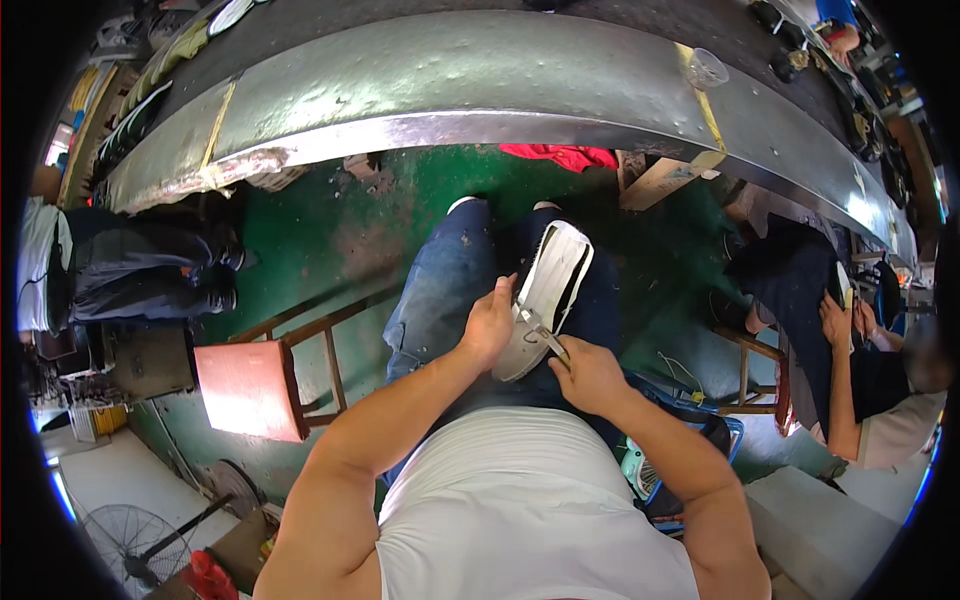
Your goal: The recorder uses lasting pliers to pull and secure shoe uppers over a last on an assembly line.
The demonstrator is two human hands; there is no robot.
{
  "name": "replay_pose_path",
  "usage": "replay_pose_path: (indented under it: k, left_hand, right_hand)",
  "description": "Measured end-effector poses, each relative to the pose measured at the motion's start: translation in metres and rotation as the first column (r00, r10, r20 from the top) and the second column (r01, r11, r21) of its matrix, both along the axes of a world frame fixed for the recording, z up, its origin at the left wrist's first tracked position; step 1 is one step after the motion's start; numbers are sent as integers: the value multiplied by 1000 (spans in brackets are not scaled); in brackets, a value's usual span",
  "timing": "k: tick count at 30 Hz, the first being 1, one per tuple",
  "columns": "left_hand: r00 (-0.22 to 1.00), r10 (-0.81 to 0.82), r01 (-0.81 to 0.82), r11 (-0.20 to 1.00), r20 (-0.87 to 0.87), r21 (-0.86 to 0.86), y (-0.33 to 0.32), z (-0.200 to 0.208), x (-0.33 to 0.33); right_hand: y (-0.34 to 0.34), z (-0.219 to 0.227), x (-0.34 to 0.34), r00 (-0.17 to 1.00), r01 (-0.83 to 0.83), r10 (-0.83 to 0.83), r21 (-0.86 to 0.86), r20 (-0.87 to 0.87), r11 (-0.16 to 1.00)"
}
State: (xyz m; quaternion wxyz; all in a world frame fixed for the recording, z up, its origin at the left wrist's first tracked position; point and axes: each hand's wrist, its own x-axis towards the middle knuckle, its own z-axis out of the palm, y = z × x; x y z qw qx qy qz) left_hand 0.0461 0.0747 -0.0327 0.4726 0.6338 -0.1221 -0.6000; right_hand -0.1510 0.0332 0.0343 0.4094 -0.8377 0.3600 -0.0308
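Observation:
A partly made shoe [552,272] lies over my lap with its underside up, pale along the middle, dark along one side and greyish at the end nearest me. My left hand [490,318] is closed round its left edge, thumb on top. My right hand [592,376] grips the handle of metal pincers [541,330], whose head rests against the shoe near its grey end. Whether the jaws hold the shoe's edge is too small to tell. Beneath the shoe are my legs in blue jeans [440,290].
A long metal-covered workbench [450,85] spans the far side, with a clear plastic cup [706,68] on it. A red-brown stool [250,390] stands at left, a fan [135,545] at lower left. Red cloth [560,155] lies under the bench. Co-workers sit left and right [800,290].

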Motion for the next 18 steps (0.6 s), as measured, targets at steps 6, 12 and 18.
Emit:
replay_pose_path:
  k: [6,12,18]
  left_hand:
    - [726,-181,296,953,664,-64,0,16,10]
    - [618,-90,425,874,781,-237,4,10,12]
    - [381,-491,723,686,783,78,-12,45,17]
  right_hand:
    - [-37,29,0,973,-125,143,104,-179,987]
    - [-51,34,15,962,-73,28,-156,-271,985]
    - [-65,3,-27,981,31,11,213,-195,976]
